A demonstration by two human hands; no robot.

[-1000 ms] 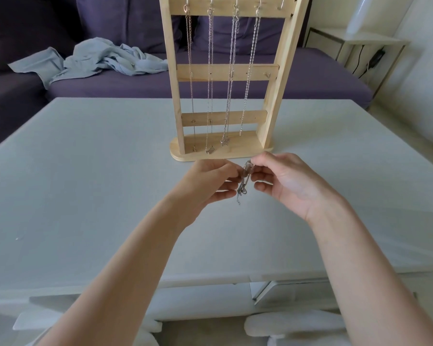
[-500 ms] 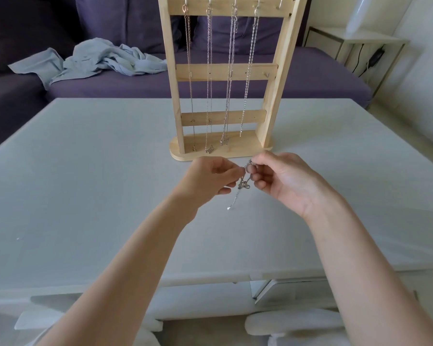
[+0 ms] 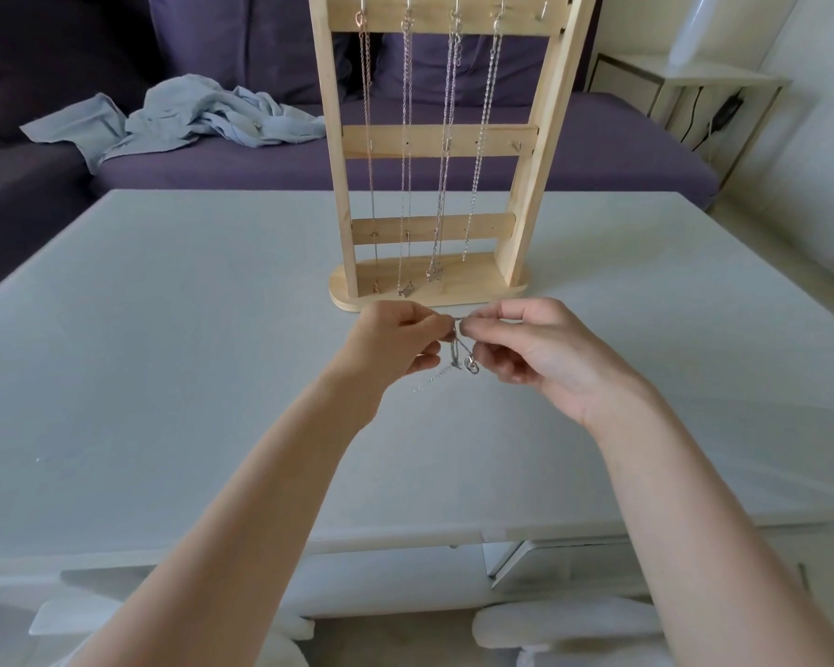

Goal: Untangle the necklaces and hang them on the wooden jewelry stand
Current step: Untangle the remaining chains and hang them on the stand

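While four silver chains (image 3: 446, 137) hang side by side from hooks on the top bar of a wooden jewelry stand (image 3: 441, 142), a person works a fifth necklace (image 3: 462, 353) between both hands just in front of the stand's base. Seen from the head camera, the left hand (image 3: 396, 349) has its fingers curled inward, thumb and forefinger pinching the chain near its top. The right hand (image 3: 535, 353) mirrors it from the other side, thumb and forefinger closed on the same short stretch of chain, the remaining fingers folded loosely beneath. Between the two hands the necklace hangs in a small bunched loop, with a ring-shaped piece (image 3: 472, 367) at its lower end and a thin tail of chain trailing down and to the left, above the pale table (image 3: 164, 329). Whether that tail touches the tabletop cannot be told. Both forearms reach in from the near edge of the table. The stand sits upright toward the table's far side, one hook at the right end of its top bar bare. Behind it runs a purple sofa (image 3: 598, 151) with a crumpled light-blue cloth (image 3: 189, 117) lying on the seat, and a small side table (image 3: 694, 84) stands at the far right.
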